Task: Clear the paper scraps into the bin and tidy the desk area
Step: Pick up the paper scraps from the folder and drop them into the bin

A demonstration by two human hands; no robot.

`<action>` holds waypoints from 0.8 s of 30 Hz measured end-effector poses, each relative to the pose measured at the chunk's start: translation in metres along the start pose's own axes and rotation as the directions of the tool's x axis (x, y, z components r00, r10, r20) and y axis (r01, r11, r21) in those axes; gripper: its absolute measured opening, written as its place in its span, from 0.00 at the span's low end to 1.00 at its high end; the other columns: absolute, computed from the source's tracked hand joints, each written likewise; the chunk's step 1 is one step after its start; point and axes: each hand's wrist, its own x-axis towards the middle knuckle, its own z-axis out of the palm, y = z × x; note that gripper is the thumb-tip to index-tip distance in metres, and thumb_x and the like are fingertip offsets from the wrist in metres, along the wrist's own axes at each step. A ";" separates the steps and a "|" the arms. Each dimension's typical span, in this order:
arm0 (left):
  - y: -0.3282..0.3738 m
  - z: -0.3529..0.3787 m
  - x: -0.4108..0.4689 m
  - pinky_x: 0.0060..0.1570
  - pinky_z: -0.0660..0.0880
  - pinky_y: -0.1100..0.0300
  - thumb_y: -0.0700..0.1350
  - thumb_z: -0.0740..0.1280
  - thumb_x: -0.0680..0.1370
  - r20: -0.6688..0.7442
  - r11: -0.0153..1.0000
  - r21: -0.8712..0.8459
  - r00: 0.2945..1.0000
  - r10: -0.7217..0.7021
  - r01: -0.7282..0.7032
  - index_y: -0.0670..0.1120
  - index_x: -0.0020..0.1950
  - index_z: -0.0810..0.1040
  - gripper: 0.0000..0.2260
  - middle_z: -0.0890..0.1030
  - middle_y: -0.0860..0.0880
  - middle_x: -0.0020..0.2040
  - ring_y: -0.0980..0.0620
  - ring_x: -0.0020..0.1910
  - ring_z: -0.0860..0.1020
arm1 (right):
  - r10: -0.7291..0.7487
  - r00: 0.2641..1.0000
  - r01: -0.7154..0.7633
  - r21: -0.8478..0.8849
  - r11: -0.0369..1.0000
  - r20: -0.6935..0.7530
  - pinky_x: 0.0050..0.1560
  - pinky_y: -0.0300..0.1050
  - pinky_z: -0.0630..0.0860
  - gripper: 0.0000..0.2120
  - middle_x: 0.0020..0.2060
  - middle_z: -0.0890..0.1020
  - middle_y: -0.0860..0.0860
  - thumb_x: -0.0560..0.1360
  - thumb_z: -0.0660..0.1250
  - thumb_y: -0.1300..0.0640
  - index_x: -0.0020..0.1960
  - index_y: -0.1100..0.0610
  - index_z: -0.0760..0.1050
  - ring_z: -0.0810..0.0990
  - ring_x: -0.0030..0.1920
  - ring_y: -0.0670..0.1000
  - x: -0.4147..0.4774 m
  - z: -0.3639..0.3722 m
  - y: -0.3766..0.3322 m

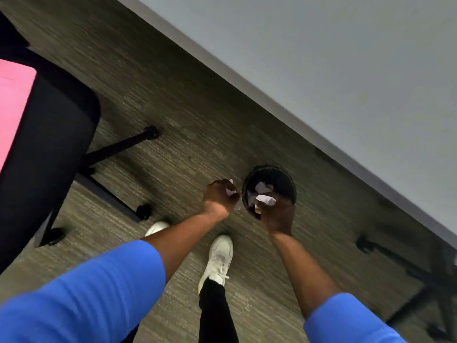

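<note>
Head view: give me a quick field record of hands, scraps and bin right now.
left hand: closed on paper scraps, beside the bin rim
right hand: holding a scrap over the bin opening
bin: black, round, on carpet by the desk edge, scraps already inside
chair: black, to the left

The left hand [218, 195] is curled around paper scraps [232, 191], so only their edges show. The right hand [277, 217] covers the near rim of the bin [284, 179]; its fingers cannot be seen clearly. The office chair [49, 134] at 9 o'clock is cut by the left edge. The table [346, 70] runs out of frame at 3 o'clock. A second chair base [420, 280] at 4 o'clock is blurred.
</note>
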 end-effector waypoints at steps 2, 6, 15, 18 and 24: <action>0.003 0.016 0.003 0.61 0.77 0.55 0.47 0.75 0.79 0.017 0.999 0.028 1.000 -0.015 0.014 0.41 0.57 0.87 0.11 0.88 0.41 0.61 0.42 0.62 0.85 | 0.059 0.998 -0.057 0.050 0.997 -0.032 0.49 0.39 0.77 0.06 0.47 0.90 0.62 0.72 0.79 0.64 0.49 0.63 0.88 0.89 0.49 0.61 0.004 -0.003 0.015; 0.010 0.051 0.008 0.59 0.78 0.55 0.47 0.76 0.79 0.086 0.999 0.002 0.996 -0.036 0.036 0.40 0.56 0.87 0.11 0.89 0.40 0.59 0.41 0.61 0.86 | 0.136 0.991 -0.136 0.079 0.988 0.003 0.51 0.50 0.83 0.07 0.47 0.89 0.62 0.73 0.79 0.63 0.51 0.62 0.88 0.89 0.49 0.61 0.018 -0.013 0.040; 0.031 0.108 0.022 0.63 0.78 0.55 0.46 0.75 0.80 0.135 0.996 -0.065 0.990 -0.045 0.054 0.40 0.60 0.85 0.12 0.86 0.40 0.64 0.42 0.65 0.83 | 0.199 0.980 -0.198 0.057 0.979 -0.013 0.34 0.25 0.74 0.07 0.45 0.89 0.59 0.73 0.79 0.61 0.50 0.60 0.88 0.85 0.39 0.52 0.051 -0.031 0.076; 0.038 0.117 0.025 0.69 0.78 0.55 0.45 0.74 0.81 0.203 0.993 -0.106 0.979 -0.021 0.043 0.40 0.66 0.83 0.16 0.83 0.40 0.69 0.41 0.69 0.81 | 0.202 0.978 -0.204 0.048 0.978 0.052 0.50 0.49 0.85 0.12 0.50 0.89 0.56 0.73 0.79 0.55 0.55 0.56 0.86 0.87 0.49 0.55 0.061 -0.033 0.080; 0.040 0.124 0.025 0.76 0.75 0.44 0.44 0.73 0.83 0.287 0.989 -0.150 0.956 0.054 -0.011 0.44 0.80 0.74 0.25 0.76 0.41 0.78 0.41 0.78 0.74 | 0.245 0.968 -0.248 0.045 0.968 0.061 0.58 0.55 0.84 0.18 0.54 0.88 0.56 0.72 0.79 0.54 0.60 0.56 0.81 0.88 0.53 0.59 0.069 -0.034 0.085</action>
